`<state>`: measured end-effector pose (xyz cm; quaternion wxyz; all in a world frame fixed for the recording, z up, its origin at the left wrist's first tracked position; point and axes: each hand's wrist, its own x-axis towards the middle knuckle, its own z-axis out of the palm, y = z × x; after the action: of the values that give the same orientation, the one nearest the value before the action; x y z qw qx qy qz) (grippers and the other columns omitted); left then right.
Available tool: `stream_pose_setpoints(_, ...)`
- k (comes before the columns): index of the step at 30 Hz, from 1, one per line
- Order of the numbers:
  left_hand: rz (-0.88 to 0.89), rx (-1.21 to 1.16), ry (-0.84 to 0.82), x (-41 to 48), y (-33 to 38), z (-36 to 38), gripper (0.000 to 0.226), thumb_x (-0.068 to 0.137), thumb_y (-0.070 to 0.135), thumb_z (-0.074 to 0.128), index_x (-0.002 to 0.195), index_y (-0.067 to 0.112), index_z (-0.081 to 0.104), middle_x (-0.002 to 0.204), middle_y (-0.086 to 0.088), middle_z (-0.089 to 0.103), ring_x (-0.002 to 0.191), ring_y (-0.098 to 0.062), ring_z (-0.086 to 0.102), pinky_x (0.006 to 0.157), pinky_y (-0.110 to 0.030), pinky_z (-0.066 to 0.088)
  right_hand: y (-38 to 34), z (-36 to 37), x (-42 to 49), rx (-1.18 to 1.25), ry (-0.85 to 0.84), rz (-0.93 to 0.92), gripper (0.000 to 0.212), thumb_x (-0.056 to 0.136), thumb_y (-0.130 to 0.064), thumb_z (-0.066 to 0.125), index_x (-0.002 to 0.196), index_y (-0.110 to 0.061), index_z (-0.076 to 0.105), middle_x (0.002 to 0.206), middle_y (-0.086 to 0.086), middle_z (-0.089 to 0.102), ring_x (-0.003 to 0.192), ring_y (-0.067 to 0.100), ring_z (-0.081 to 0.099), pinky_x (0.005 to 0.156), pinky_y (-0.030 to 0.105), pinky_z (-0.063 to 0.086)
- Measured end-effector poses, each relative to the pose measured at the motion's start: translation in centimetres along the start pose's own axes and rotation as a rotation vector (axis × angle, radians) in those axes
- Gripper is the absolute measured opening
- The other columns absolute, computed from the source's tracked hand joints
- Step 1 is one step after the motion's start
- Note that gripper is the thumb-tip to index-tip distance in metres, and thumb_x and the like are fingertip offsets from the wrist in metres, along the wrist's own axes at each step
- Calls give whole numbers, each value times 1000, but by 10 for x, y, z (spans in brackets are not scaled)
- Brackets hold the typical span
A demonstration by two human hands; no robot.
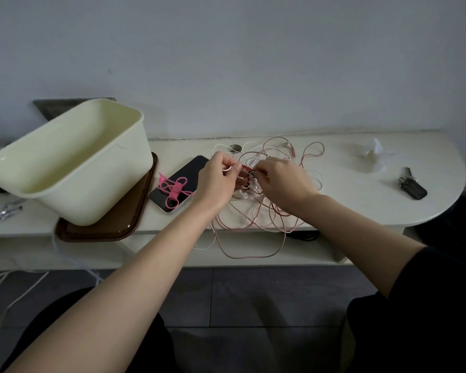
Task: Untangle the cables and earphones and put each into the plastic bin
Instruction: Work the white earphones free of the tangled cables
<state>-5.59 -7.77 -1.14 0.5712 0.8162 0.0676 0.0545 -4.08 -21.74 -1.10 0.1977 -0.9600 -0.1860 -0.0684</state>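
Head view looks down on both hands at the tangle of cables (pixel 256 214), which lies on the table (pixel 361 200) just right of a phone (pixel 184 172). The left hand (pixel 217 181) pinches a white strand (pixel 227 169) in curled fingers (pixel 228 160). The right hand (pixel 283 181) has its fingers curled into the tangle, gripping strands there. The plastic bin (pixel 97 195) sits tilted on a brown tray (pixel 113 228) at the left, apart from the cables.

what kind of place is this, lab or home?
Probably a home room: a cream round-ended table against a plain wall holds a black smartphone, a dark key fob with keys and a cream plastic bin on a brown tray.
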Motion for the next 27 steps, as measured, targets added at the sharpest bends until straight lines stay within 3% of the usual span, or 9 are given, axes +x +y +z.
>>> stream_pose_setpoints(3,-23,-29,-14,-2,1,2,11,94,12,54,84,15,52,90,-9,66,62,-12,67,54,-22,56,-3,-2,-2,-31,-14,-12,26,98,-27,38,98,-14,61,104,2,62,93,27,57,66,31,34)
stream_pose_setpoints(5,-43,-54,-47,-3,1,3,9,89,12,62,91,12,54,88,-4,66,67,-12,67,61,-23,57,-4,-2,-3,-33,-26,-3,25,98,-28,38,98,-14,59,105,3,62,94,29,57,66,31,33)
stream_pose_setpoints(11,7,10,-111,-6,1,4,34,71,-2,75,92,16,55,82,7,64,70,-8,64,70,-22,53,-7,-7,-4,27,-59,11,24,98,-30,40,100,-16,59,107,1,63,96,27,57,67,29,31)
stream_pose_setpoints(13,26,38,-99,-5,1,3,34,70,-4,75,91,15,56,80,8,63,66,-5,62,68,-21,52,-6,-6,-4,33,-60,8,23,98,-30,41,99,-17,60,106,1,64,94,26,57,67,29,32)
stream_pose_setpoints(17,-25,-30,-107,-3,0,0,34,73,-8,72,96,10,54,77,0,64,69,-15,62,67,-26,54,3,-1,1,50,-92,73,22,97,-25,45,100,-12,63,103,7,65,91,27,58,67,31,39)
stream_pose_setpoints(22,-41,-26,-136,-1,-1,-2,38,74,-3,76,101,10,52,76,3,64,60,-2,63,57,-17,52,3,1,0,5,-101,70,19,95,-16,50,108,-16,63,110,3,63,97,26,59,77,37,49)
stream_pose_setpoints(24,-72,15,-149,1,-3,-4,39,73,-5,75,100,13,54,77,3,65,70,-6,65,63,-19,55,1,1,0,32,-85,62,16,94,-15,51,106,-17,62,108,3,65,95,25,60,77,37,49)
stream_pose_setpoints(27,-94,119,-152,4,-8,-6,43,70,-1,77,104,16,57,85,-1,69,91,-19,67,82,-36,56,0,-1,0,92,-75,56,12,93,-17,53,99,-13,63,105,4,64,94,26,59,78,39,49)
